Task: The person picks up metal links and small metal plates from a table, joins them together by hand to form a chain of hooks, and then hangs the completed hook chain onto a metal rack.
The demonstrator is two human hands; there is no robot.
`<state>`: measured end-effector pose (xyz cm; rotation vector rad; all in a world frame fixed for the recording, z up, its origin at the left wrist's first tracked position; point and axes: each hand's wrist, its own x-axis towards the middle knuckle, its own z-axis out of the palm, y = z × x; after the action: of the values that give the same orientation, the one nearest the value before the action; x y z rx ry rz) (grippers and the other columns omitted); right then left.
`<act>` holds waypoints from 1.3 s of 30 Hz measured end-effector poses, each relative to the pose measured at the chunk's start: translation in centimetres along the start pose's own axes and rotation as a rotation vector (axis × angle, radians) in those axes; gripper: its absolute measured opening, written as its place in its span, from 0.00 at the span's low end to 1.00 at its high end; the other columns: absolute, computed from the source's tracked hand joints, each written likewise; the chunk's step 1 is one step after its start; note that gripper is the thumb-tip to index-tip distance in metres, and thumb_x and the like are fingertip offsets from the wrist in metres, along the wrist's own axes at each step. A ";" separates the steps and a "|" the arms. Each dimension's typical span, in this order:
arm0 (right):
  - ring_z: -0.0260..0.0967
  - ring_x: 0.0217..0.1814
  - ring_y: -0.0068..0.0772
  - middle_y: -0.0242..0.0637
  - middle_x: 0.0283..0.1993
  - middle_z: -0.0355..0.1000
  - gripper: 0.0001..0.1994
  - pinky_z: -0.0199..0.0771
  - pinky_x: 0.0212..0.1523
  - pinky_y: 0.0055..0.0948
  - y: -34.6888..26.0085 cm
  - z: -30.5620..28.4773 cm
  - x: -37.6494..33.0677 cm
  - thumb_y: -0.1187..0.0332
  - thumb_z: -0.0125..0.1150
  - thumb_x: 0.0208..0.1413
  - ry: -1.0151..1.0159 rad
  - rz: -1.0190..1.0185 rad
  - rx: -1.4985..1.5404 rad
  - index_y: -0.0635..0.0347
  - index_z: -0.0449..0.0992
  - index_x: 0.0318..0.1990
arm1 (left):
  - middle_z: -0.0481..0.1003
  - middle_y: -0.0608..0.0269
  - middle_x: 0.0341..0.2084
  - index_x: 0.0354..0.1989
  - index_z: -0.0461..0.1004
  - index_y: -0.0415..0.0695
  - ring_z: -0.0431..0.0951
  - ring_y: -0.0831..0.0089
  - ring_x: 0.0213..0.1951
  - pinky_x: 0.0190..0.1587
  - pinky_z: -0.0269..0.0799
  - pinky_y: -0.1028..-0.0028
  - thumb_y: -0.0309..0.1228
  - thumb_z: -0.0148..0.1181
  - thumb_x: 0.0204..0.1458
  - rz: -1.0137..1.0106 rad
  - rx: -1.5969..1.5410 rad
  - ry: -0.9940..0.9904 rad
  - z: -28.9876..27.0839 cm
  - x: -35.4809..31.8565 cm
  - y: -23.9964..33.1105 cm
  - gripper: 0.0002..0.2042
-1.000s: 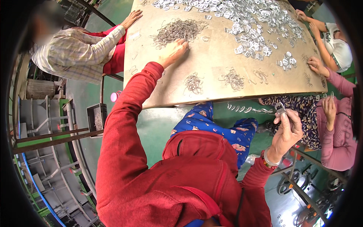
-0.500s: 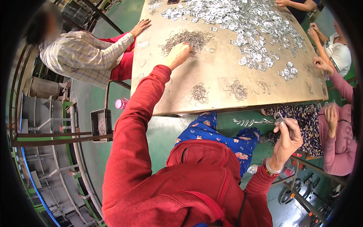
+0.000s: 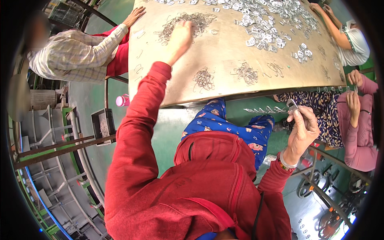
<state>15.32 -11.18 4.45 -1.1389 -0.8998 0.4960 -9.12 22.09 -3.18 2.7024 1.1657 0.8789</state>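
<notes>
My left hand (image 3: 182,38) reaches across the table to the near part of a pile of thin bent wire hooks (image 3: 202,19). Its fingers are drawn together, slightly blurred, and whatever is between them is hidden. My right hand (image 3: 303,130), raised beyond the table's near edge, pinches a flat silver metal buckle (image 3: 292,105) between thumb and fingers. From the buckle a chain of linked wire pieces (image 3: 265,110) stretches out to the left, over my blue patterned trousers.
Silver metal buckles (image 3: 266,34) lie heaped on the tan table (image 3: 176,86). Smaller wire piles (image 3: 245,73) sit near its front edge. A person in plaid (image 3: 72,56) leans at the left; a person in pink (image 3: 356,120) works at the right. A black bin (image 3: 103,126) stands lower left.
My left hand has moved slightly farther into the wire pile. My right hand still holds the buckle and chain. The person in pink has brought both hands together. The whole view has shifted.
</notes>
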 end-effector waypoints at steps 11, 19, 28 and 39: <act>0.69 0.31 0.22 0.38 0.35 0.73 0.11 0.70 0.31 0.18 3.5 1.2 -1.5 0.83 0.59 0.50 0.123 0.227 0.021 0.70 0.74 0.42 | 0.74 0.57 0.28 0.38 0.70 0.40 0.77 0.68 0.30 0.33 0.72 0.71 0.27 0.54 0.54 0.068 -1.054 0.000 -3.4 -4.7 23.2 0.06; 0.67 0.30 0.20 0.36 0.36 0.72 0.07 0.69 0.32 0.18 2.9 1.7 -1.8 0.83 0.58 0.51 0.210 0.177 0.008 0.70 0.75 0.38 | 0.74 0.55 0.31 0.34 0.72 0.37 0.77 0.63 0.36 0.39 0.71 0.69 0.24 0.56 0.51 0.062 -1.154 -0.080 -3.7 -5.8 25.6 0.05; 0.70 0.29 0.20 0.37 0.34 0.72 0.06 0.70 0.29 0.16 2.8 1.8 -0.9 0.85 0.59 0.49 0.132 0.140 0.010 0.71 0.75 0.36 | 0.72 0.57 0.39 0.34 0.72 0.40 0.71 0.64 0.44 0.47 0.65 0.69 0.24 0.59 0.49 0.038 -0.992 -0.161 -2.5 -4.9 25.0 0.05; 0.70 0.31 0.23 0.39 0.36 0.69 0.09 0.72 0.28 0.19 3.1 1.3 -0.2 0.87 0.60 0.45 0.112 -0.043 -0.207 0.70 0.76 0.35 | 0.74 0.57 0.41 0.33 0.72 0.39 0.72 0.64 0.46 0.49 0.65 0.68 0.23 0.59 0.49 -0.009 -1.162 -0.211 -1.5 -5.1 25.0 0.04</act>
<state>14.50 -9.43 1.67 -1.3195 -0.8905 0.3048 3.47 0.64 2.58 1.7469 0.3759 0.8465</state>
